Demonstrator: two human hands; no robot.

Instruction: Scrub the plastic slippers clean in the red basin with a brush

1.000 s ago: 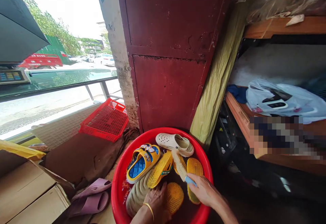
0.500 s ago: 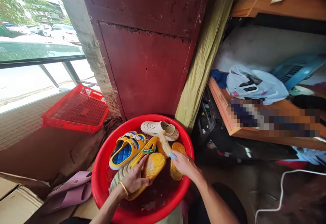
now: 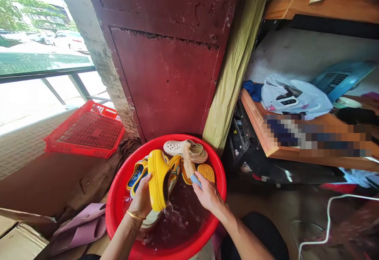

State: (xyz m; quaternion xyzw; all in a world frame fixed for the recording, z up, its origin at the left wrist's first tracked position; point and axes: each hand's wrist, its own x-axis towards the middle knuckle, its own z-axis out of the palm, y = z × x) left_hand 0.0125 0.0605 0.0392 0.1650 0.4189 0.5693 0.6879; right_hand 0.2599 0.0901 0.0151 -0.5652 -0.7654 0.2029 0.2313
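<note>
A large red basin holds water and several shoes. My left hand grips a yellow slipper, raised on edge over the basin with water running off its lower end. In my right hand is the blue handle of a scrub brush, its pale bristles pointing up and away from me. Behind the brush rests a cream clog with holes. A yellow and blue slipper lies at the basin's left, partly covered by the raised one. Yellow soles show near the brush.
Left of the basin sit a red plastic crate, mauve slippers and cardboard. A dark red door stands behind. On the right are a wooden shelf with a white plastic bag, and a white cable on the floor.
My left hand has lifted the yellow slipper from the water and turned it on edge, up and to the left. My right hand with the brush has shifted slightly left.
</note>
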